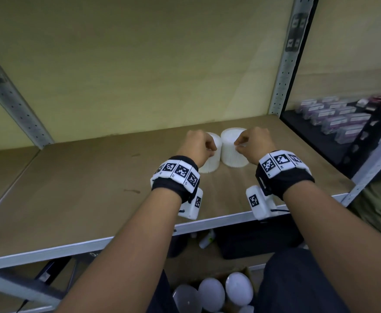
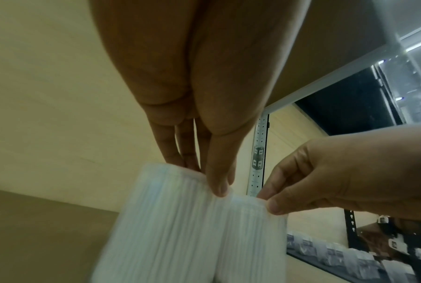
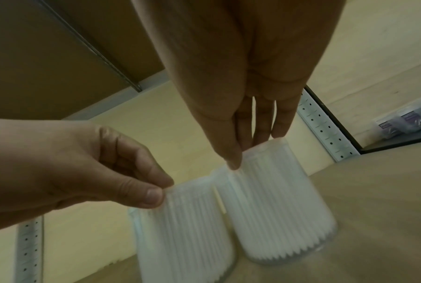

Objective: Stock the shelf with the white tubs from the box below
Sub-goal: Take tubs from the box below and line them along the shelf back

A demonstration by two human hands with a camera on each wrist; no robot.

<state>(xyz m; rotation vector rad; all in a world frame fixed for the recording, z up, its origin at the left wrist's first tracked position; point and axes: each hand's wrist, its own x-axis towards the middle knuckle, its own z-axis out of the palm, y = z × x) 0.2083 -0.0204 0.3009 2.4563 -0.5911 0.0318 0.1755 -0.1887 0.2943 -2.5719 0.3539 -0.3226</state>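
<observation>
Two white ribbed tubs stand upright side by side on the brown shelf board (image 1: 94, 188), towards its back right. My left hand (image 1: 208, 149) pinches the top rim of the left tub (image 1: 211, 164). My right hand (image 1: 239, 146) pinches the top rim of the right tub (image 1: 231, 141). In the left wrist view the thumb and fingers of my left hand (image 2: 204, 176) close on the left tub (image 2: 165, 220). The right wrist view shows my right hand (image 3: 249, 149) doing the same on the right tub (image 3: 277, 206). Below the shelf, a cardboard box (image 1: 248, 273) holds several more white tubs (image 1: 212, 294).
Perforated metal uprights (image 1: 284, 71) frame the bay, and a grey rail (image 1: 83, 247) runs along the shelf's front edge. The left half of the shelf board is bare. A neighbouring dark shelf at right carries purple-labelled packs (image 1: 334, 118). A dark object (image 1: 252, 240) sits under the shelf.
</observation>
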